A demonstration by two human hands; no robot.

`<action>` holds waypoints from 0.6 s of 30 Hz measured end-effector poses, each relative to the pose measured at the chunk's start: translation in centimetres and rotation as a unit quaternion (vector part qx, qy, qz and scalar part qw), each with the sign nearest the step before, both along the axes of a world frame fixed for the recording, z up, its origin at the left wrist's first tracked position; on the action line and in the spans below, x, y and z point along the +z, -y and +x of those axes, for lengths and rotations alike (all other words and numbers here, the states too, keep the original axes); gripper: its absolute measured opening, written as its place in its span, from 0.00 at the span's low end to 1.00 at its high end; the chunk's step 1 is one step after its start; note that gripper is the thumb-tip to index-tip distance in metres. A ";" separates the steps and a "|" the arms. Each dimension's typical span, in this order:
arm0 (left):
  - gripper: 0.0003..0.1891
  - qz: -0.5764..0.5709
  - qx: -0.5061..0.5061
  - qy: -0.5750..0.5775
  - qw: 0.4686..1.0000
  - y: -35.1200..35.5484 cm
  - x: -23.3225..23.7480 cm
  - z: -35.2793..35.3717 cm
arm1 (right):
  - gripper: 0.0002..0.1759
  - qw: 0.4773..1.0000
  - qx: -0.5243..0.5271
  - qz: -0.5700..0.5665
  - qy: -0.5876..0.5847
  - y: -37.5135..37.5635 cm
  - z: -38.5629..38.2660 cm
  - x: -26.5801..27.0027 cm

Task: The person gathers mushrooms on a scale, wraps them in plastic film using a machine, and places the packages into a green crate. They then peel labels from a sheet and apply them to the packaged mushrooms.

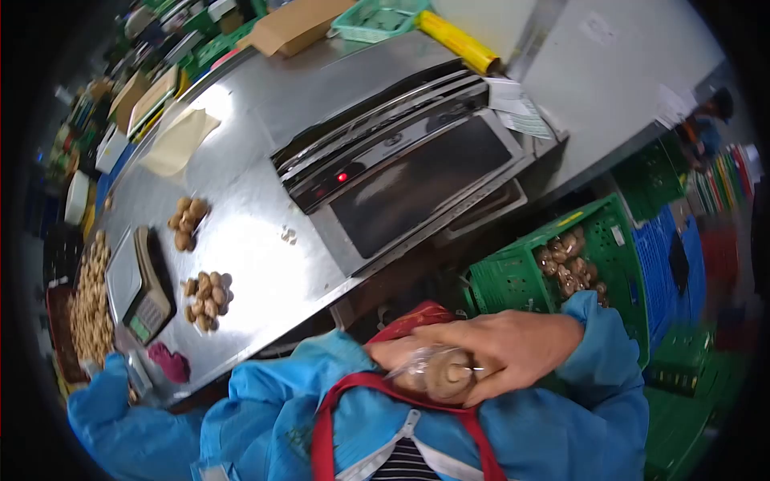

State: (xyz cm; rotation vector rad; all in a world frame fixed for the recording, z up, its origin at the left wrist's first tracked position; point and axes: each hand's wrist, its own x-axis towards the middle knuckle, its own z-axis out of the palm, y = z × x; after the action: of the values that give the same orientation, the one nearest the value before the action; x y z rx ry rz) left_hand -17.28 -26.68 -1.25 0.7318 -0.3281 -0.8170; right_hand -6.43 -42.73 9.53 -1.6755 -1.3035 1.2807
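Note:
Close to my chest, my right hand (pixel 517 345) curls its fingers round a pack of brown mushrooms (pixel 449 375) in clear plastic film. My left hand (pixel 389 353) grips the pack from the other side; its fingers are partly hidden behind the pack and the right hand. To my right, a green crate (pixel 509 280) contains several film-wrapped mushroom packs (pixel 569 260). A film-wrapping machine (pixel 401 160) with a dark plate and a lit red light stands on the steel table (pixel 257 289) in front of me.
Two clusters of loose mushrooms (pixel 207 301) lie on the table, near a scale (pixel 140 280). A tray heaped with mushrooms (pixel 90 297) stands far left, where another person's blue sleeve (pixel 100 401) reaches in. Also present are a purple cloth (pixel 168 362) and a yellow roll (pixel 457 42).

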 end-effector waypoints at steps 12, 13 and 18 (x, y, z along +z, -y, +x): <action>0.40 0.026 0.101 -0.119 0.987 4.4 0.2 5.2 | 0.34 0.709 -0.536 0.176 -0.422 12.7 -6.8 -12.4; 0.37 0.029 0.046 -0.127 0.990 6.2 -0.6 6.1 | 0.32 0.659 -0.578 0.245 -0.414 12.4 -7.0 -12.9; 0.27 0.168 0.021 0.174 0.970 13.6 1.0 12.5 | 0.25 0.467 -0.688 0.424 -0.360 22.1 -3.8 -14.7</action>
State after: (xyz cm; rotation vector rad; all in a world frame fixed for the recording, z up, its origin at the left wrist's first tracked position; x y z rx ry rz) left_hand -4.82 -40.28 -0.21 1.2026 -0.4935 -0.7099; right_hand -10.19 -64.80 -5.18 -0.6664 0.2404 0.0492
